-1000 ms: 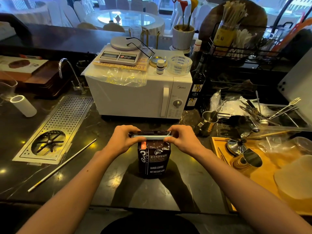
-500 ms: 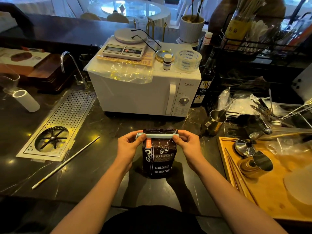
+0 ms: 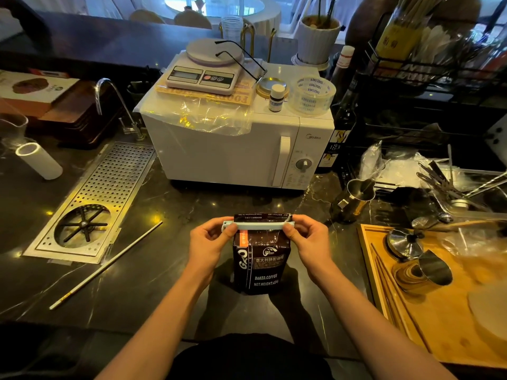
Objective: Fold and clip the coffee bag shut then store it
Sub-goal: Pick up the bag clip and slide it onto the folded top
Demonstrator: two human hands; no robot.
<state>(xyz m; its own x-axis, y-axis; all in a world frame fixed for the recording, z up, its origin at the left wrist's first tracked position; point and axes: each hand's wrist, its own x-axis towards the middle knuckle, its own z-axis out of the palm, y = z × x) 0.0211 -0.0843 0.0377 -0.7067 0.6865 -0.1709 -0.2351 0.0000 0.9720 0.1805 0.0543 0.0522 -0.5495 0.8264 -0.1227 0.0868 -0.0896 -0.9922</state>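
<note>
One coffee bag (image 3: 258, 264) stands upright on the dark marbled counter (image 3: 153, 283), near its front edge. One pale blue clip (image 3: 259, 225) spans the folded top. Two hands: left hand (image 3: 210, 244) pinches the clip's left end, right hand (image 3: 308, 241) pinches its right end. Behind the bag: one white microwave (image 3: 233, 152), carrying one scale (image 3: 204, 69) and one tape roll (image 3: 312, 96). One perforated drain tray (image 3: 93, 201) at left; one wooden tray (image 3: 439, 311) at right. Dining tables beyond, blurred.

Coffee bag (image 3: 259, 266): "BAKED.COFFEE", "NET.WEIGHT". Microwave (image 3: 236, 154), 12 o'clock: "Midea". Tape roll (image 3: 312, 96): "TOGETHER". Bottle (image 3: 337, 145), 1 o'clock: "183".
</note>
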